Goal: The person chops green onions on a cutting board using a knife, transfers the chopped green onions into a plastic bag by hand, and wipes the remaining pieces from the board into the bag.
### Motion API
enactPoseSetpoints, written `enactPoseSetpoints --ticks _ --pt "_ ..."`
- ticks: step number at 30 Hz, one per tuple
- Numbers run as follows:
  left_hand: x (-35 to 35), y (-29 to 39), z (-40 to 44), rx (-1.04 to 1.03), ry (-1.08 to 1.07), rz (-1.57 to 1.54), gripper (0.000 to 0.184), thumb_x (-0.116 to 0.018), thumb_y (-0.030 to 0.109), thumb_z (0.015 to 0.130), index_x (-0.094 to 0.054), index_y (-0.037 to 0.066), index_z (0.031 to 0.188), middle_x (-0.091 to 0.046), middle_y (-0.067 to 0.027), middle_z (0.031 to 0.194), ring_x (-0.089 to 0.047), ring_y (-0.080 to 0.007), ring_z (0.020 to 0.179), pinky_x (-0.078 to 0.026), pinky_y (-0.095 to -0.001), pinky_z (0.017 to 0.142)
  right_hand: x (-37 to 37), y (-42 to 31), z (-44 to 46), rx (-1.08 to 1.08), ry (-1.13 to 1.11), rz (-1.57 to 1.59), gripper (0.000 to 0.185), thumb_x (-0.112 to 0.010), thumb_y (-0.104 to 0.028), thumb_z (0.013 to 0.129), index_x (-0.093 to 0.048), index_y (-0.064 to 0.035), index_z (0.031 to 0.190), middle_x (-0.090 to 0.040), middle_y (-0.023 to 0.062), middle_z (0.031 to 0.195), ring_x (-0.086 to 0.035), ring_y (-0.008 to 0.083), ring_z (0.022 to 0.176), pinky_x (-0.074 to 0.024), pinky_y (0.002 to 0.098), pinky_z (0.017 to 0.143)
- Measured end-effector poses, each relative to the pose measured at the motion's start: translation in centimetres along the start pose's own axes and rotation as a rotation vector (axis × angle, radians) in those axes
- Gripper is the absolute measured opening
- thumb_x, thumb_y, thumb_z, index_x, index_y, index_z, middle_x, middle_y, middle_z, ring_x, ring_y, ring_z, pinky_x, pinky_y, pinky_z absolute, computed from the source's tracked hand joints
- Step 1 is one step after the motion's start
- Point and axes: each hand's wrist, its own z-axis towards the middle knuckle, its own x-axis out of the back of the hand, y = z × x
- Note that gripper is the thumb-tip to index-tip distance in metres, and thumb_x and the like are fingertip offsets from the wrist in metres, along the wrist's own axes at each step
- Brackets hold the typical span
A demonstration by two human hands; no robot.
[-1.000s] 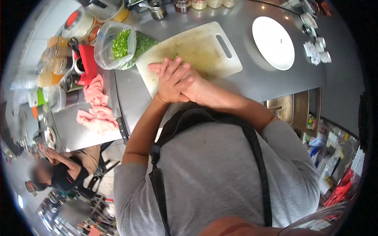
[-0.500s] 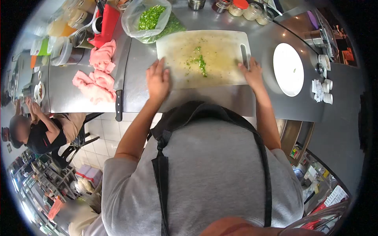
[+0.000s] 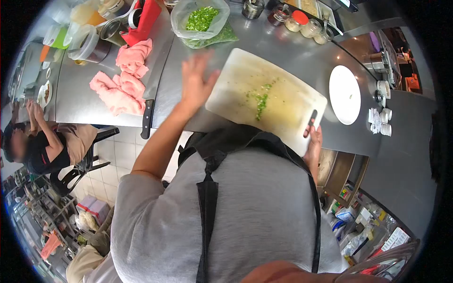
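Note:
A white cutting board (image 3: pixel 278 89) lies turned at an angle over the counter's front edge, its right end near my body. My right hand (image 3: pixel 313 145) grips that end, with fingers through the handle slot. Bits of chopped green onion (image 3: pixel 260 104) cling to the board's stained middle. My left hand (image 3: pixel 197 80) is off the board's left edge, fingers spread and slightly blurred, with nothing in it. Beyond it stands an open plastic bag (image 3: pixel 202 21) of chopped green onion.
Pink cloths (image 3: pixel 119 92) and a black-handled knife (image 3: pixel 147 119) lie on the left of the steel counter (image 3: pixel 174 61). A white oval plate (image 3: pixel 345 94) is at right. Jars (image 3: pixel 296 21) stand at the back. Another person (image 3: pixel 47 144) sits far left.
The cutting board has swung clockwise, its right end coming toward me. My right hand has moved down and taken hold of its handle slot. My left hand has lifted away from the board.

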Motion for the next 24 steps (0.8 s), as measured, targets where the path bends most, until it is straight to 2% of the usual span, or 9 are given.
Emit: enactPoseSetpoints --ticks 1,3,5,8,11,15,17,23,24 --pt "1.4 0.5 2.2 -0.183 0.167 0.258 0.068 -0.079 0.029 0.08 -0.053 0.01 0.139 -0.049 -0.0195 0.139 -0.046 -0.0392 0.121 -0.039 -0.046 0.101 0.6 -0.4 -1.1 0.024 0.046 0.022 0.029 -0.061 -0.017 0.099 -0.058 -0.0081 0.126 -0.062 -0.0006 0.087 -0.051 0.0085 0.073 -0.0448 0.0231 0.068" --pt "3.7 -0.7 7.1 -0.22 0.393 0.313 0.079 -0.081 0.032 0.078 -0.044 0.012 0.145 -0.043 -0.024 0.142 -0.044 -0.0401 0.123 -0.039 -0.0494 0.1 2.0 -2.1 -2.8 0.064 0.137 -0.063 0.029 -0.063 -0.017 0.098 -0.059 -0.0086 0.125 -0.062 -0.0014 0.085 -0.05 0.0079 0.072 -0.0449 0.0225 0.068" --pt "5.1 -1.3 11.1 -0.018 0.446 0.366 0.076 -0.081 0.028 0.08 -0.043 0.006 0.142 -0.052 -0.0249 0.131 -0.055 -0.0354 0.111 -0.048 -0.046 0.087 4.1 -2.7 -4.3 0.078 0.175 0.037 0.032 -0.064 -0.018 0.097 -0.059 -0.0087 0.128 -0.059 -0.0024 0.084 -0.05 0.008 0.072 -0.0456 0.023 0.068" --pt "1.6 -12.5 15.7 0.604 -0.003 -0.447 0.064 -0.077 0.022 0.083 -0.045 -0.001 0.133 -0.061 -0.0185 0.114 -0.064 -0.0267 0.088 -0.053 -0.037 0.066 6.3 -3.6 -5.9 0.194 0.091 0.224 0.037 -0.067 -0.019 0.096 -0.058 -0.0079 0.131 -0.053 -0.0036 0.083 -0.049 0.008 0.075 -0.0459 0.0234 0.068" --pt "0.8 -9.1 14.4 0.764 -0.024 -0.979 0.051 -0.07 0.011 0.086 -0.046 -0.005 0.128 -0.065 -0.0114 0.099 -0.064 -0.0199 0.07 -0.049 -0.0301 0.049 6.9 -5.1 -7.0 0.227 0.186 0.352 0.042 -0.068 -0.023 0.095 -0.058 -0.0086 0.133 -0.055 -0.0043 0.082 -0.051 0.0081 0.074 -0.0486 0.0244 0.069" --pt "3.0 -1.2 10.5 0.749 0.144 -1.061 0.042 -0.064 0.0 0.087 -0.048 -0.001 0.126 -0.065 -0.0112 0.1 -0.065 -0.0197 0.074 -0.051 -0.0315 0.056 2.8 -8.8 -7.4 0.238 0.254 0.385 0.042 -0.058 -0.027 0.1 -0.055 -0.0074 0.137 -0.07 0.0061 0.105 -0.067 0.0219 0.101 -0.0568 0.0463 0.092" --pt "3.8 0.8 8.1 0.736 0.149 -1.044 0.038 -0.063 -0.002 0.088 -0.052 0.0 0.124 -0.066 -0.0105 0.104 -0.066 -0.0195 0.08 -0.055 -0.0328 0.063 2.3 -9.5 -6.5 0.257 0.171 0.436 0.042 -0.058 -0.026 0.1 -0.054 -0.0079 0.138 -0.071 0.0078 0.109 -0.067 0.0235 0.105 -0.0562 0.0478 0.094" --pt "5.3 4.2 1.2 0.727 -0.096 -0.775 0.052 -0.069 0.002 0.086 -0.044 0.004 0.132 -0.064 -0.0091 0.1 -0.061 -0.0142 0.07 -0.048 -0.0254 0.061 -0.6 -10.9 -3.0 0.307 0.026 0.397 0.042 -0.06 -0.025 0.1 -0.054 -0.0081 0.137 -0.07 0.0096 0.111 -0.067 0.0239 0.105 -0.0566 0.0464 0.093" --pt "5.3 4.0 1.4 0.591 -0.002 -0.615 0.054 -0.071 0.004 0.084 -0.044 0.003 0.131 -0.064 -0.0096 0.099 -0.062 -0.0166 0.075 -0.049 -0.0277 0.064 -0.9 -10.9 -2.2 0.312 -0.002 0.38 0.042 -0.06 -0.025 0.099 -0.054 -0.008 0.137 -0.07 0.01 0.111 -0.067 0.0239 0.105 -0.0568 0.0458 0.092"
